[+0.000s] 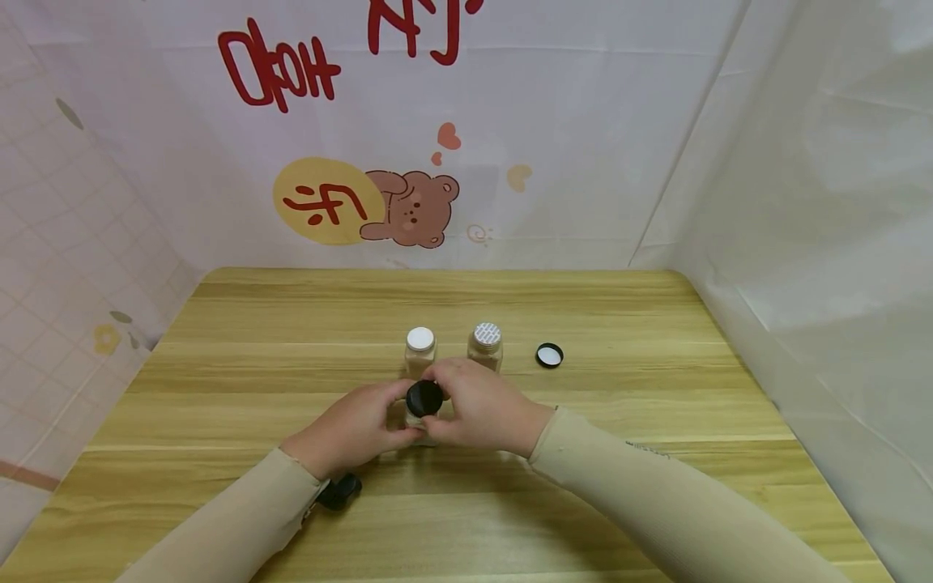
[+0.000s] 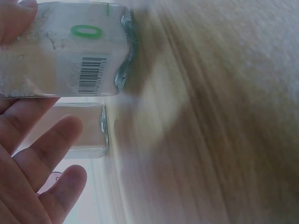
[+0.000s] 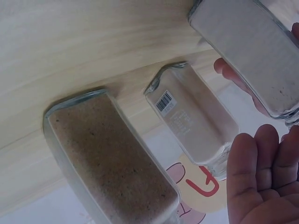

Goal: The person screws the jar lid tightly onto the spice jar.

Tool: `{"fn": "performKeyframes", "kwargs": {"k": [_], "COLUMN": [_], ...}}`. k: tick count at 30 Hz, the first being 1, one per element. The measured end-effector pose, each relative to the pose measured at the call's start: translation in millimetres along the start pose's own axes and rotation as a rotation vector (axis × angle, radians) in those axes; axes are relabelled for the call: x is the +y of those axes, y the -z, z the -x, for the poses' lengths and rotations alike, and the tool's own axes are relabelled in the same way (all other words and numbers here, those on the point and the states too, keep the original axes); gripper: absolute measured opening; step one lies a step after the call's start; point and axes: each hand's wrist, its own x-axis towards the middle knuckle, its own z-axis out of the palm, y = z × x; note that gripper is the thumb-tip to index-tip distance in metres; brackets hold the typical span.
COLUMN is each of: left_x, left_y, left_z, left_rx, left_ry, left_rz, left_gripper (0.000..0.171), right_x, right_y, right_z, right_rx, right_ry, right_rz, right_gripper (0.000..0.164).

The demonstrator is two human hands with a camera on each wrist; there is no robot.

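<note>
In the head view my left hand point(image 1: 350, 425) grips a square glass jar point(image 2: 51, 51) of pale powder by its sides. My right hand point(image 1: 484, 409) pinches the black lid point(image 1: 425, 398) on top of that jar between thumb and fingers. The left wrist view shows the jar's barcode and a green oval mark near its base. Just behind the hands stand two more square jars: one with a white top point(image 1: 420, 340) and pale contents, the other with a patterned seal point(image 1: 487, 334) over its mouth and brown, speckled powder point(image 3: 110, 158). Hands partly hide all three jars.
A loose black lid point(image 1: 550, 355) lies on the wooden table point(image 1: 619, 486), pale inside facing up, right of the jars. A small black object point(image 1: 342, 491), kind unclear, is beside the left sleeve. A printed white cloth point(image 1: 583, 146) hangs behind the table.
</note>
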Motion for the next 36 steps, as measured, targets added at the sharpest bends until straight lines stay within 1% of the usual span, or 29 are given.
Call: {"fn": "performKeyframes", "kwargs": {"k": [6,13,23,36], "left_x": [-0.6,-1.1,-1.8,-2.6], "left_y": [-0.8,-1.7,-1.6,-2.1], "left_z": [-0.6,-0.8,-0.3,-1.2], "left_rx": [0.002,0.01,0.015,0.0], "left_ry": [-0.003,0.001,0.005,0.009], "left_rz": [0.0,0.004,0.0,0.014], "left_gripper": [0.046,0.044,0.041,0.039], "right_x": [1.3,-1.1,-2.4,-2.5], "right_y": [-2.4,-1.5,-0.4,1.2], "right_z": [-0.2,-1.3,-3.7,-6.9], "right_rx": [-0.002,-0.012,-0.03,-0.054], "right_ry": [0.012,0.019,0.017,0.035], "right_rz": [0.007,0.046,0.055,0.102], "right_gripper": [0.037,0.039,0.038,0.039]}}
